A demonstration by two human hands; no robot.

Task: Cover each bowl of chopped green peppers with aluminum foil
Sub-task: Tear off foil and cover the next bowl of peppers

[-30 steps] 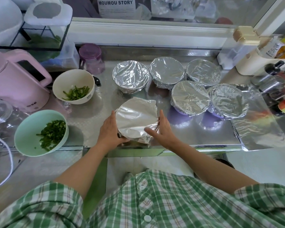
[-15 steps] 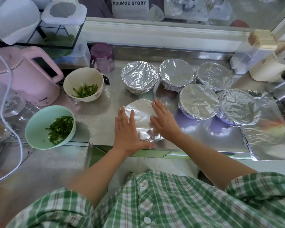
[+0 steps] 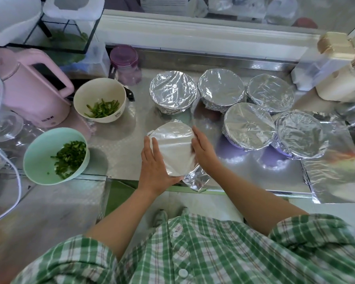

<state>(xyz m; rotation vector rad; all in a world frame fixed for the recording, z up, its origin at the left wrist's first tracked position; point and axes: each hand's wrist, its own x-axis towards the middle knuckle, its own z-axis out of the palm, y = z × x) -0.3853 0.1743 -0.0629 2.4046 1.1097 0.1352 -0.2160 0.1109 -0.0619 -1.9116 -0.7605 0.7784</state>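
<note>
A bowl under a sheet of aluminum foil (image 3: 173, 148) sits at the front edge of the steel counter. My left hand (image 3: 154, 165) presses flat against its left side and my right hand (image 3: 203, 149) against its right side, fingers together. A loose foil corner (image 3: 195, 180) sticks out at the front. Several foil-covered bowls stand behind and to the right, among them one (image 3: 173, 91) at the back and one (image 3: 249, 127) near my right hand. Two uncovered bowls of chopped green peppers stand at the left: a cream bowl (image 3: 99, 92) and a mint bowl (image 3: 41, 158).
A loose foil sheet (image 3: 336, 171) lies flat at the right. A pink kettle (image 3: 27, 87) and a purple-lidded jar (image 3: 126, 66) stand at the back left, a white cord (image 3: 0, 124) hangs at the far left, and white containers (image 3: 334, 68) stand at the back right.
Both hands slid from the bowl's near side up onto the foil top, then out to its left and right sides. The view shifted left.
</note>
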